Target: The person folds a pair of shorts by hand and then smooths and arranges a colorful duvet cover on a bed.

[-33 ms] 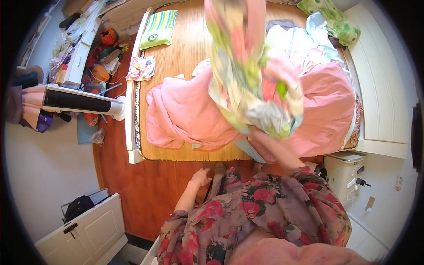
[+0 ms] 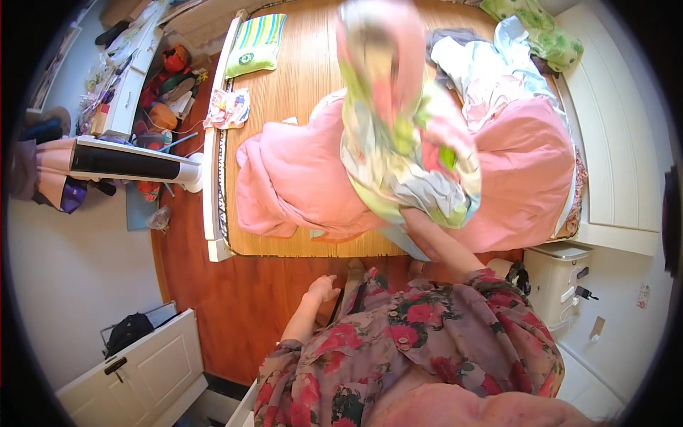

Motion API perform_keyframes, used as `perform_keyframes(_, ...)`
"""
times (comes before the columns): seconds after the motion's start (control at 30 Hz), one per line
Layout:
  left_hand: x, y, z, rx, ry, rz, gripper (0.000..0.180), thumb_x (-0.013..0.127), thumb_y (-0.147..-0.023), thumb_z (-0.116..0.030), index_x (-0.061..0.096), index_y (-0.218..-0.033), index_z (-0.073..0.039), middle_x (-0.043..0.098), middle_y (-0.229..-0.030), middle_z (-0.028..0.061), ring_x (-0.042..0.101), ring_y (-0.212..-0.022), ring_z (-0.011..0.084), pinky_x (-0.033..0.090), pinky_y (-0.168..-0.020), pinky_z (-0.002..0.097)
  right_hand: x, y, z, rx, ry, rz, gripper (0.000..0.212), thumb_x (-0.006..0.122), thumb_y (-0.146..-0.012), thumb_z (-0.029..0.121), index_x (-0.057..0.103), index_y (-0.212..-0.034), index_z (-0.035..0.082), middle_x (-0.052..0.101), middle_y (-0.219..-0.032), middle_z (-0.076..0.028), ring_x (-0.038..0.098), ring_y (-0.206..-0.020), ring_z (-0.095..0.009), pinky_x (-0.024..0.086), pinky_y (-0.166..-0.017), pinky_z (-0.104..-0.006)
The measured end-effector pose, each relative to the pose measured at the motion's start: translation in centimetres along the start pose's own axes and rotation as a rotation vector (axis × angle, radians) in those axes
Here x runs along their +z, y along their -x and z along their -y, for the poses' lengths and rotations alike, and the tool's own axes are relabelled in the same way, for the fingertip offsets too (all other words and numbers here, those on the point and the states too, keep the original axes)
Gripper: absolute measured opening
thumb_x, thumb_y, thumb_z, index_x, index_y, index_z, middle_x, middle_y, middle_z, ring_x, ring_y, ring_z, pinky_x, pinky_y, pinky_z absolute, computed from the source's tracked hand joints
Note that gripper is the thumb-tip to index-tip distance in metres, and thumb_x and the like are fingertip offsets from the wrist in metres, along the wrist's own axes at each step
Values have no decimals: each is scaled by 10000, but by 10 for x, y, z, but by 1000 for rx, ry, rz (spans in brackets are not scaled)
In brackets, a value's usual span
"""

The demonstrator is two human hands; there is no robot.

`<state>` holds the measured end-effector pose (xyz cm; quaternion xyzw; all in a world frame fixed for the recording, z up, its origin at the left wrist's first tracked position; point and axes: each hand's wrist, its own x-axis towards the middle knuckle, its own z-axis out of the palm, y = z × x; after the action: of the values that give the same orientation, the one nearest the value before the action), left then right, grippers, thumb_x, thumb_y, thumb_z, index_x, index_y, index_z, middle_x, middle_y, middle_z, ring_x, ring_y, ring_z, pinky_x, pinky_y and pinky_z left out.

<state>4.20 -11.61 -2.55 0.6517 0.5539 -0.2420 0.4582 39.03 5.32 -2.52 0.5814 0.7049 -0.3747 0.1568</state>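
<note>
A crumpled multicoloured cloth (image 2: 398, 156) in pink, pale green, white and grey hangs over the bed from my right hand (image 2: 413, 218). Folds of it cover most of that hand's fingers, and its upper part is smeared by motion. Down at my side, over the floor near the bed's front edge, my left hand (image 2: 324, 288) holds nothing, its fingers loosely apart. Behind the lifted cloth, a pink quilt (image 2: 295, 178) lies bunched across the bed mat (image 2: 306, 78), with more of its pink fabric spread to the right.
A striped pillow (image 2: 257, 46) and a small floral cloth (image 2: 228, 109) lie at the bed's left. White and pale blue bedding (image 2: 491, 64) and a green pillow (image 2: 533, 32) are at the far right. A cluttered desk (image 2: 128, 99) stands left; a white bin-like box (image 2: 558, 281) stands right.
The multicoloured cloth has shifted slightly, its hanging folds changing shape and showing more of the white bedding behind. My left hand has barely moved.
</note>
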Motion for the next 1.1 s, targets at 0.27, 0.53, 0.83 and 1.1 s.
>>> perform_keyframes(0.27,-7,6,16,-153,229,-214,487,608,-820,-332,533,-1216,-59,583,-1151,193,557,-1071,313,450,-906,376,39,42,-108,93,-164,-606,409,634,-781,258,519,-1137,92,545,-1022,-161,555,-928,-357,466,-771,-436)
perform_keyframes(0.53,-13,-20,-33,-36,413,-346,431,607,-821,-313,572,-1159,-48,652,-971,179,614,-931,316,483,-822,379,24,29,-152,107,-61,-430,463,639,-766,307,541,-1135,43,569,-1116,-212,572,-955,-369,456,-814,-452)
perform_keyframes(0.83,-73,-46,-39,-123,1384,111,491,479,-929,-408,491,-1250,-36,593,-1140,77,609,-913,171,505,-789,337,-34,139,77,-732,-957,135,184,544,-906,186,596,-808,39,517,-657,33,457,-596,-71,384,-537,-252)
perform_keyframes(1.1,-97,-94,36,288,2016,269,523,457,-930,-439,457,-1267,-39,564,-1189,79,573,-1019,194,478,-879,373,2,97,211,-392,-1039,-346,270,498,-934,264,583,-865,17,517,-630,24,476,-555,-48,379,-501,-230)
